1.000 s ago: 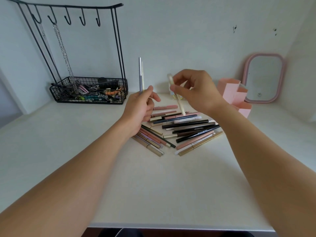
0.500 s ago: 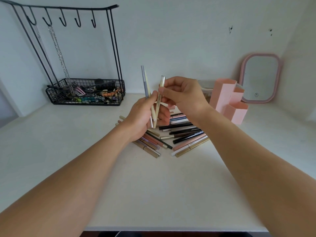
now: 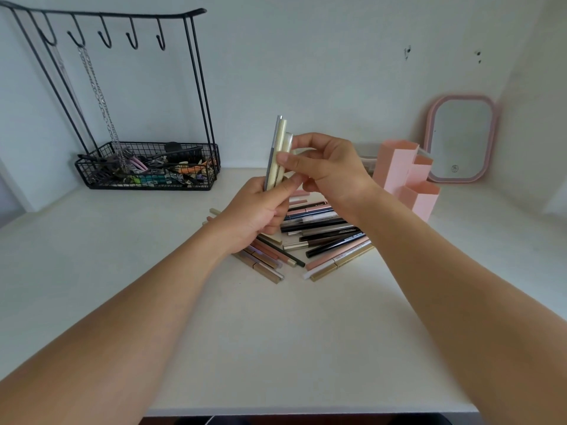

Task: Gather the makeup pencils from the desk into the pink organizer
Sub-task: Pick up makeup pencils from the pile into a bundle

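Observation:
My left hand (image 3: pixel 256 211) grips a small upright bundle of makeup pencils (image 3: pixel 277 151), one grey and two cream, above the desk. My right hand (image 3: pixel 325 168) pinches the rightmost cream pencil against that bundle with thumb and fingers. Below both hands a pile of several pencils (image 3: pixel 322 237) in black, pink, gold and brown lies on the white desk (image 3: pixel 276 332). The pink organizer (image 3: pixel 408 179), with stepped open compartments, stands to the right of the pile, behind my right wrist.
A black wire jewellery stand with hooks, chains and a basket of hair clips (image 3: pixel 147 167) occupies the back left. A pink-framed mirror (image 3: pixel 460 139) leans on the wall at the back right. The desk's front edge runs along the bottom.
My right hand has brought its cream pencil leftwards and upright, against the pencils in my left hand. The left hand now holds three pencils together instead of one.

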Motion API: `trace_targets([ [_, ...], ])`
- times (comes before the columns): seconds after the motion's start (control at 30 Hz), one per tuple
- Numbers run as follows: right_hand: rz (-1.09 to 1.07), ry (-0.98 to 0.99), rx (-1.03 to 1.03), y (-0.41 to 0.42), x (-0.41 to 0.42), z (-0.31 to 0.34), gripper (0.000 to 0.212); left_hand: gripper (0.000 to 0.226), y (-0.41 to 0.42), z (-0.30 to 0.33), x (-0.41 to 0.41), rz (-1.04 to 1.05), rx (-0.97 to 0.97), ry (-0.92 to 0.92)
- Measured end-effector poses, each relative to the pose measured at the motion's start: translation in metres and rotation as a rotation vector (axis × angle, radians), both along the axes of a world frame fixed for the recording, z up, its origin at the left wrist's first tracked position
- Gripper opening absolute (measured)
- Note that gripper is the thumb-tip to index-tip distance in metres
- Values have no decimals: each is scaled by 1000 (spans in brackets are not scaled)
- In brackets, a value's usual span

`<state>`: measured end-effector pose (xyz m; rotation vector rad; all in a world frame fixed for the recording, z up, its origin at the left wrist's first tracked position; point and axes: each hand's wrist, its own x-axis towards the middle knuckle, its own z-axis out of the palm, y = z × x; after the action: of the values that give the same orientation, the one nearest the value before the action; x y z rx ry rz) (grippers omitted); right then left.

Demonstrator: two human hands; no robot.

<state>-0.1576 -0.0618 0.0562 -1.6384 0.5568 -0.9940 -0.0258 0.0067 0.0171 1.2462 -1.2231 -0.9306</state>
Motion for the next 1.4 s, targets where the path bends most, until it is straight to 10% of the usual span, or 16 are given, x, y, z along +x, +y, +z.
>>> trace_targets([
  [0.67,-55,34,-293,0,2,4,27,56,-1,0,1,99,-73,-227],
  [0.83,-23,412,-306,-11,-17,15,46,58,-3,2,8,180,-34,-9],
  [1.03,203,1016,-476,-21,-31,9,5,56,-5,5,15,260,5,26],
  [1.4,188,1159,-558,-22,-27,3,15,57,-4,0,12,200,115,-72],
])
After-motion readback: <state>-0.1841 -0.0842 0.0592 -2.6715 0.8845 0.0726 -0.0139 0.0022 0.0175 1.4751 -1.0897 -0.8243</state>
